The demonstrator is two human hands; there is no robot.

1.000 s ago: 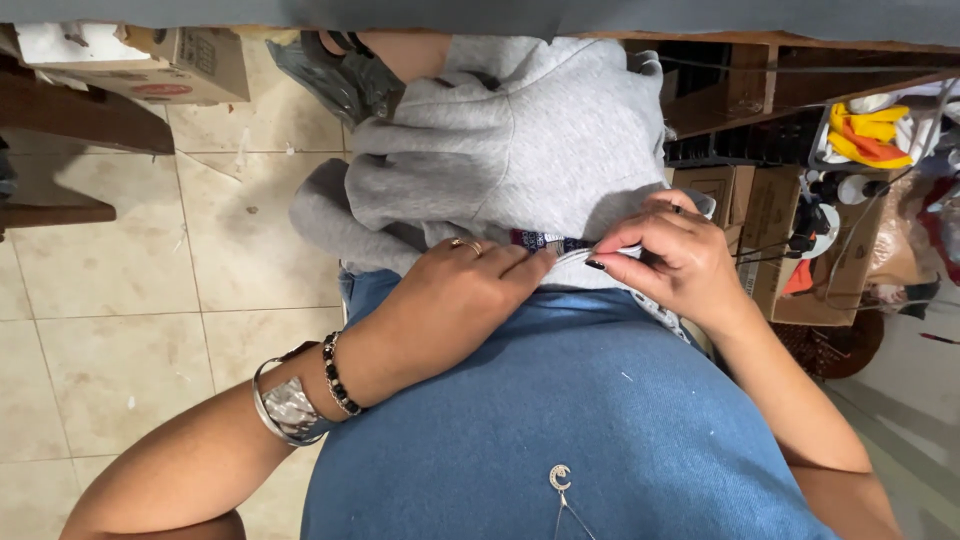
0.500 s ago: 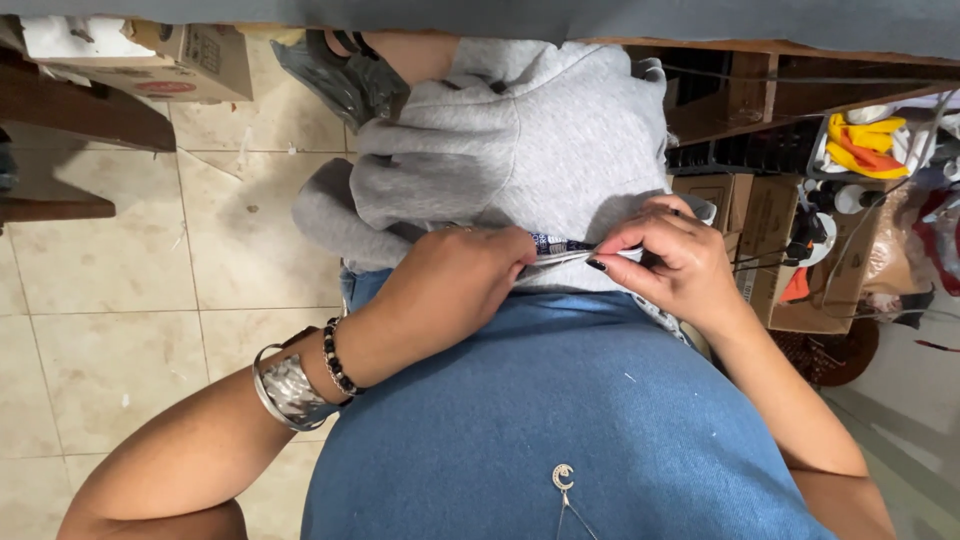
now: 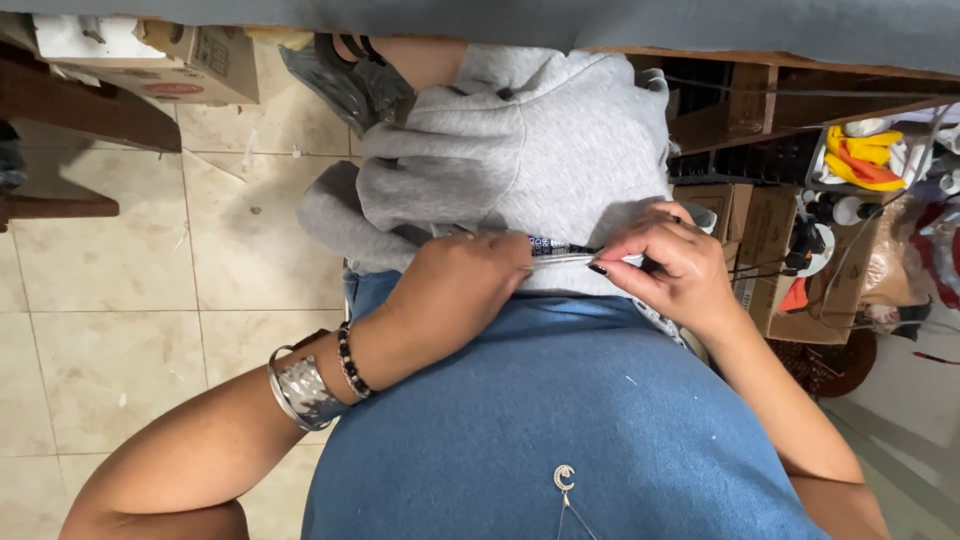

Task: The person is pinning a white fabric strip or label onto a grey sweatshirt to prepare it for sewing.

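Both hands pinch the grey garment on her lap: left hand closed on its hem, right hand at three o'clock gripping a thin tool; steady aim seems needed next.

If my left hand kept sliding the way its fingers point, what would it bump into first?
Most likely the right hand: the left hand points along the grey garment's edge toward it, though depth is hard to judge.
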